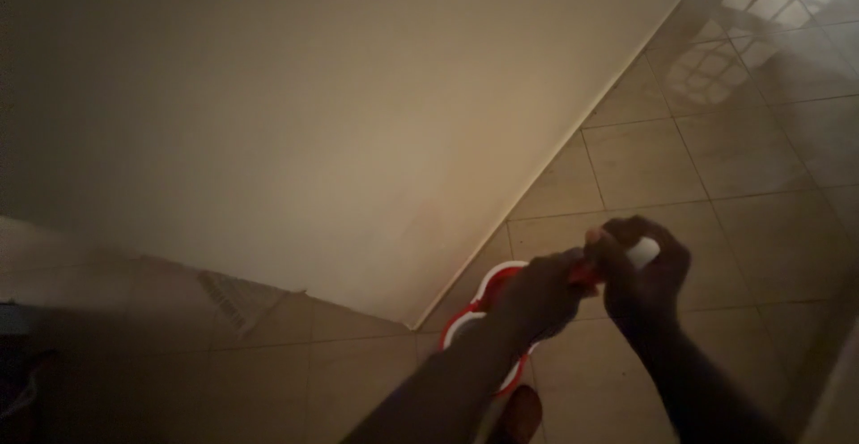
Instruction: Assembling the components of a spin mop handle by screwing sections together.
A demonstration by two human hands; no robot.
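Both of my hands meet over a tiled floor in dim light. My left hand [537, 292] is closed on something red that shows between the hands. My right hand [642, 274] grips a white handle end [642, 250], which sticks out above its fingers. Below the hands a red and white bucket [490, 285] stands on the floor near the wall's corner, partly hidden by my left forearm. My foot [517, 415] shows at the bottom edge.
A plain beige wall [340, 122] fills the left and centre, ending in a corner by the bucket. Beige floor tiles [734, 157] spread to the right, with a window-grille reflection at the top right. A small ribbed mat [237, 296] lies lower left.
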